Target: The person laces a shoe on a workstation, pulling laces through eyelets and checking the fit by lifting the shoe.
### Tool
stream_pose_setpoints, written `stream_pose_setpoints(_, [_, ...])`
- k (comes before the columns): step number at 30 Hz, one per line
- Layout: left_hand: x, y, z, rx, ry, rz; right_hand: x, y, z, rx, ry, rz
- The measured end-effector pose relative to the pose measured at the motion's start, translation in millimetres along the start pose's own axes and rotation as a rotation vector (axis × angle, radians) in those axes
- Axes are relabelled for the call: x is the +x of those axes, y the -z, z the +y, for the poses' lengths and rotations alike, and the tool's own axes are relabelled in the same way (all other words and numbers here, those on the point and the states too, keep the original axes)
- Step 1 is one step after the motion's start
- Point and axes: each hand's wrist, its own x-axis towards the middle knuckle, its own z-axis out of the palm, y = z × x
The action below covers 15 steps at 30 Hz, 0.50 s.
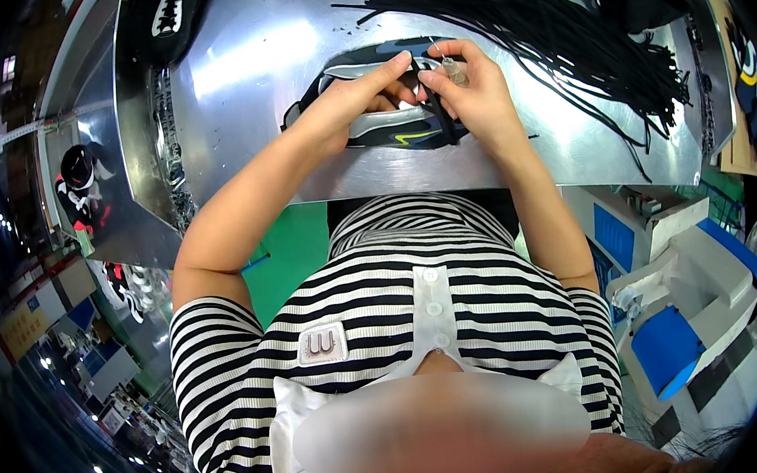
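A dark grey sneaker with a yellow-green mark lies on its length across the metal table in front of me. My left hand is closed on it, the fingers curled into its opening and the thumb near the lacing edge. A black shoelace runs across the shoe and hangs over its near side. My right hand is closed around a thin metal hook tool with a clear handle; its thumb and fingertip meet at the shoelace. The shoe's inside is partly hidden by my fingers.
A large bundle of black laces spreads over the table's far right. Another dark shoe stands at the far left. Bare metal tabletop shows left of my work. A grey and blue machine stands right of my body.
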Motion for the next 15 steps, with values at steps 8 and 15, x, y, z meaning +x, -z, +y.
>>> stream_pose_setpoints(8, [-1, -13, -19, 0.067, -0.416, 0.224, -6, 4, -1, -0.287, 0.169, -0.013])
stream_pose_setpoints(15, [-9, -14, -16, 0.140, -0.415, 0.249, -16, 12, -3, -0.414, 0.412, 0.035])
